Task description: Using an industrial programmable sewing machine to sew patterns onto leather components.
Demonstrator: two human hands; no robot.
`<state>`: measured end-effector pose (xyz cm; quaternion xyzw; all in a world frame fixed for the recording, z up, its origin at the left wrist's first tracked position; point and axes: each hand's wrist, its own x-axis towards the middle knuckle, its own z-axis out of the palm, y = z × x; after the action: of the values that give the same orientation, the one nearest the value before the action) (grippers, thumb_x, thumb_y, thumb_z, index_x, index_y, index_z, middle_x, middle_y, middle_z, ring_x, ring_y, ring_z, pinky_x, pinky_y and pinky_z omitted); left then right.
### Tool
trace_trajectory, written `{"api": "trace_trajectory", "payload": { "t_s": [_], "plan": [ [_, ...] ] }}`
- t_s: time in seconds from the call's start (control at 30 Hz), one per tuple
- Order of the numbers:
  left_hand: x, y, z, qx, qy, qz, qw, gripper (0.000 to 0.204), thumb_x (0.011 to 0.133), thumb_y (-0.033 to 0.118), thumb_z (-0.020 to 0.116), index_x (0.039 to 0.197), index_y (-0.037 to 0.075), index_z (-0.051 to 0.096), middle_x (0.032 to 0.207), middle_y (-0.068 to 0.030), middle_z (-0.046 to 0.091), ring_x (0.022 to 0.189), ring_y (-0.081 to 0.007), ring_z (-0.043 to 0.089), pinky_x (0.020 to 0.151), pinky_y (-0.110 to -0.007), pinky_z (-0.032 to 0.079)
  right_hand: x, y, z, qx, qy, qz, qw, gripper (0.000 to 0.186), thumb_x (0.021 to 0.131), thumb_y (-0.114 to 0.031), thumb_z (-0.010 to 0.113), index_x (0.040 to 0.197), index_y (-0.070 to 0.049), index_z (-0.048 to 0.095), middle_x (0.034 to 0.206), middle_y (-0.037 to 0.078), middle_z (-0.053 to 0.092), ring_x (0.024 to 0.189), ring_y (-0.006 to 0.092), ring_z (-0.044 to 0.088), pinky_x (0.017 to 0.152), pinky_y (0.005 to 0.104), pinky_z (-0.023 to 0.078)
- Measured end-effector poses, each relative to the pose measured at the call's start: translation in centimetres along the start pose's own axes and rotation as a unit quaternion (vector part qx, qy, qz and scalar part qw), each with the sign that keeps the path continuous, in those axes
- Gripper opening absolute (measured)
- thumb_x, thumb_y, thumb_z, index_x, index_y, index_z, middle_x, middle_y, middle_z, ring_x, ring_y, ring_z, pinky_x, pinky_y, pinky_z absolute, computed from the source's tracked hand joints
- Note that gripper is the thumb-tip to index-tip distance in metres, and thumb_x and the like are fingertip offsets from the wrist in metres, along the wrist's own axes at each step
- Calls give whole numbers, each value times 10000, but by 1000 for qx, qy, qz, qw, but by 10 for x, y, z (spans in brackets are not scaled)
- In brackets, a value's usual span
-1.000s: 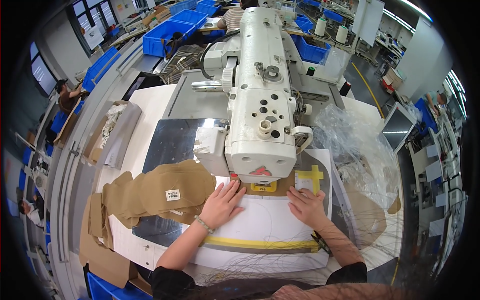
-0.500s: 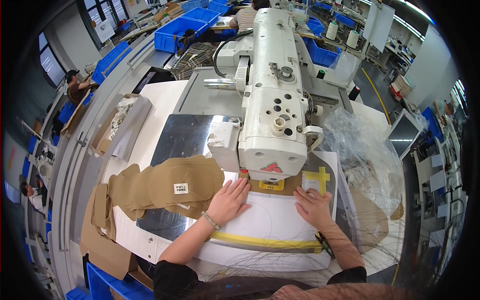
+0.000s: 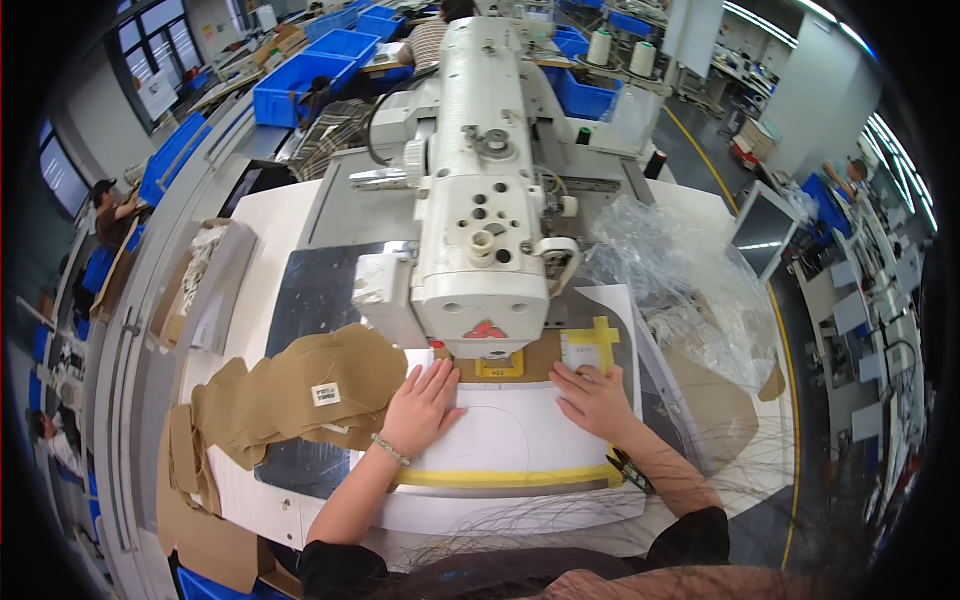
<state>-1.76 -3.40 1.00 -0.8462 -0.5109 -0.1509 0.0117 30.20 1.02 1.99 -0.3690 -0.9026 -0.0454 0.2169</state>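
Note:
A large white sewing machine (image 3: 480, 200) stands over the work table. Under its head lies a white template plate (image 3: 505, 440) with yellow tape along its near edge and a yellow cross-shaped mark (image 3: 592, 350). My left hand (image 3: 420, 408) lies flat, fingers spread, on the plate's left part, touching tan fabric (image 3: 300, 395) that carries a small white label. My right hand (image 3: 592, 400) rests flat on the plate's right part, just below the yellow mark. Neither hand grips anything.
Crumpled clear plastic (image 3: 680, 290) lies right of the machine. Brown cardboard pieces (image 3: 195, 520) lie at the table's left front. A cardboard tray (image 3: 205, 285) sits at far left. Blue bins (image 3: 300, 75) and other people stand behind. A monitor (image 3: 762, 235) is at right.
The view has shifted with my head, so the machine sits more central. Both hands stay flat on the plate, in nearly the same places.

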Motion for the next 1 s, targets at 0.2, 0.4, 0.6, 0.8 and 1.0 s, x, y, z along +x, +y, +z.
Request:
{"api": "trace_trajectory", "payload": {
  "t_s": [0.2,0.4,0.6,0.8,1.0],
  "plan": [
    [2,0,2,6,1,11,1000,563,858,357,619,1273,-8,519,1346,-174,511,1282,-282,459,1075,-462,339,-34,58,-37,23,51,228,972,102,814,-162,647,798,-62,649,862,115,667,740,318,592,673,406,443],
    [3,0,6,-8,-9,4,1000,565,851,317,628,1301,0,499,1394,-167,468,1308,-281,431,1100,-476,295,-73,144,-56,-187,180,265,929,217,903,-183,538,908,-15,675,835,204,646,811,368,623,750,465,476],
    [1,-1,3,-8,-19,-5,1000,577,846,320,630,1309,3,495,1402,-162,463,1315,-282,424,1104,-478,291,-59,192,-56,66,87,438,892,254,865,-215,607,973,0,688,876,168,686,815,294,665,728,383,509],
    [3,-1,2,-3,-1,7,1000,542,862,330,615,1281,-2,526,1354,-166,512,1290,-279,457,1088,-476,319,-60,222,-53,167,61,473,863,263,815,-224,658,854,34,691,702,119,672,551,146,633,570,279,495],
    [3,-1,1,-5,0,9,1000,547,864,330,613,1283,-9,522,1354,-172,512,1291,-282,456,1089,-478,313,-58,213,-56,93,74,493,862,261,785,-250,669,821,7,701,663,85,670,513,151,621,548,292,480]
  ]
}}
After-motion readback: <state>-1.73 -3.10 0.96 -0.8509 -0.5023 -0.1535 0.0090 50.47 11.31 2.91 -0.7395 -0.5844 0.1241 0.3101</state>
